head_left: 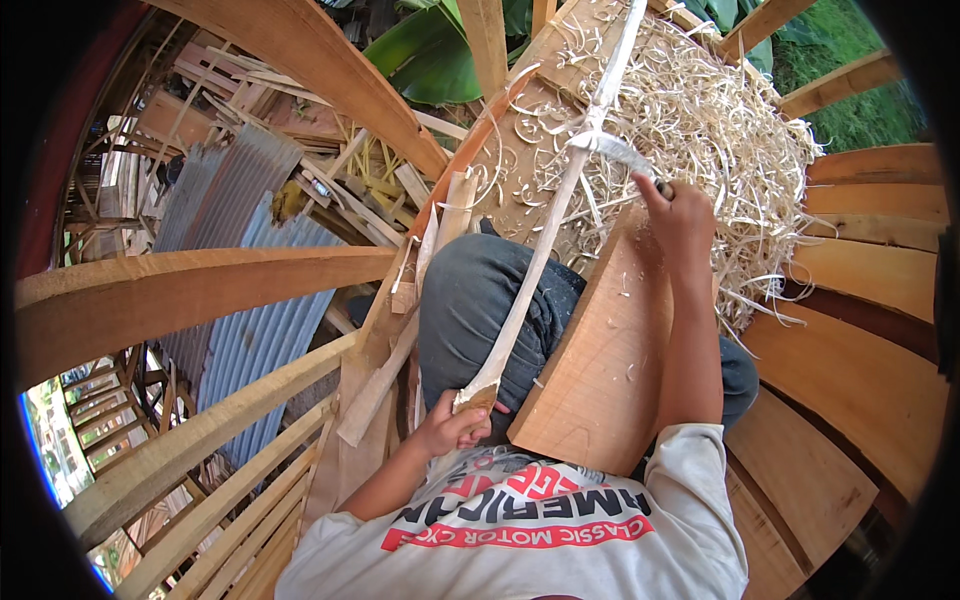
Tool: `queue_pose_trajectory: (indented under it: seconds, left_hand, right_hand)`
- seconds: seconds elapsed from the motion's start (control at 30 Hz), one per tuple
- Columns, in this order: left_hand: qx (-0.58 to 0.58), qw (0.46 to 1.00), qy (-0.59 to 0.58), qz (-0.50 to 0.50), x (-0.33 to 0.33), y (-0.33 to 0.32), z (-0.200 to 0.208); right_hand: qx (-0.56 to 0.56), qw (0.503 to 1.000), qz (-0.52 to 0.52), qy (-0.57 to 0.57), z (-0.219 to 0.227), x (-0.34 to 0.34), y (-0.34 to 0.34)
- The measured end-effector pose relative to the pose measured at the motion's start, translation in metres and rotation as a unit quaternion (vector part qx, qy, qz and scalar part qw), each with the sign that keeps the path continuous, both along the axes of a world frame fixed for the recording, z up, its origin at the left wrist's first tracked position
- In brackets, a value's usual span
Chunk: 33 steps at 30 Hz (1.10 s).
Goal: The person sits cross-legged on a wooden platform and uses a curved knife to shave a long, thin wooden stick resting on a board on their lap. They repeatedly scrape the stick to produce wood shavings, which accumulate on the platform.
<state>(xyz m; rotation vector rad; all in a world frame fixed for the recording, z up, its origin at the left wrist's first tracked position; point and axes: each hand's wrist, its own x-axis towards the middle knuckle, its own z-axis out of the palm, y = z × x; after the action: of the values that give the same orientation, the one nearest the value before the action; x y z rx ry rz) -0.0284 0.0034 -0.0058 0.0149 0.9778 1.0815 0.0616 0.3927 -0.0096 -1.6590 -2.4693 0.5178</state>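
Note:
A long pale wooden stick [535, 265] slants from my lap up to the far edge of the view. My left hand [455, 427] is closed around its near, browner end, close to my shirt. In my right hand [683, 225] is a knife [620, 152], its short handle mostly hidden by my fingers and its blade pointing left. The blade lies against the stick at a spot with whitish, ragged shavings. Beneath my right forearm, a broad wooden board [600, 350] rests tilted across my lap. A few small curls lie on it.
Curled wood shavings [700, 130] heap on the planked floor ahead and to the right. Curved upright timbers [200, 290] surround me, with planks [850, 375] along the right. Outside at left lie corrugated metal sheets [265, 300] and scrap wood. Loose wood pieces [380, 385] sit beside my left knee.

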Motion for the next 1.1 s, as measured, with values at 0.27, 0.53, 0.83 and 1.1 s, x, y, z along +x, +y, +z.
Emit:
queue_pose_trajectory:
  seconds: [0.27, 0.53, 0.83, 1.1]
  left_hand:
    - [-0.003, 1.0, -0.018, 0.013, -0.001, 0.0, -0.002]
    - [-0.01, 1.0, 0.002, 0.003, -0.002, -0.006, -0.005]
    - [0.017, 0.999, 0.004, -0.037, -0.011, -0.007, -0.011]
    - [-0.012, 0.999, 0.017, -0.026, -0.007, -0.007, -0.008]
  right_hand:
    - [0.055, 0.998, 0.029, -0.023, -0.002, -0.014, 0.023]
    - [0.037, 0.998, 0.043, 0.039, -0.006, -0.017, -0.003]
    - [0.04, 0.925, 0.364, 0.1, 0.02, 0.022, -0.053]
    - [0.055, 0.956, 0.219, 0.185, -0.001, 0.003, -0.024]
